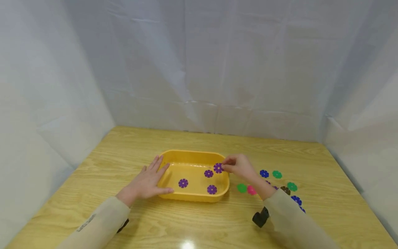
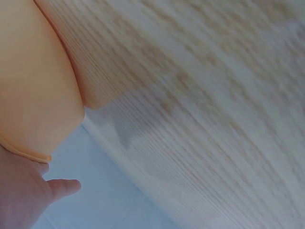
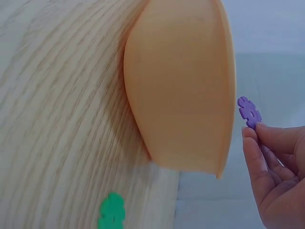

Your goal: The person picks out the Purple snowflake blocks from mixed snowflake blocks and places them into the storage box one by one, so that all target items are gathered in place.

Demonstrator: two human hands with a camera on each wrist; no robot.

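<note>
A yellow tub (image 1: 174,157) sits on the wooden table, with three purple flower discs (image 1: 183,183) lying inside it. My right hand (image 1: 237,166) pinches another purple flower disc (image 1: 218,167) over the tub's right end; in the right wrist view the disc (image 3: 249,111) sticks out above my fingertips (image 3: 250,136), beside the tub wall (image 3: 181,90). My left hand (image 1: 149,180) rests flat with straight fingers against the tub's left rim, and the left wrist view shows the tub wall (image 2: 33,81) by my thumb (image 2: 62,187).
Several loose flower discs lie on the table right of the tub: blue (image 1: 264,173), green (image 1: 277,174), another green (image 1: 241,188), pink (image 1: 251,190), brown (image 1: 285,190). A white fabric backdrop encloses the table on three sides. One green disc (image 3: 111,211) shows in the right wrist view.
</note>
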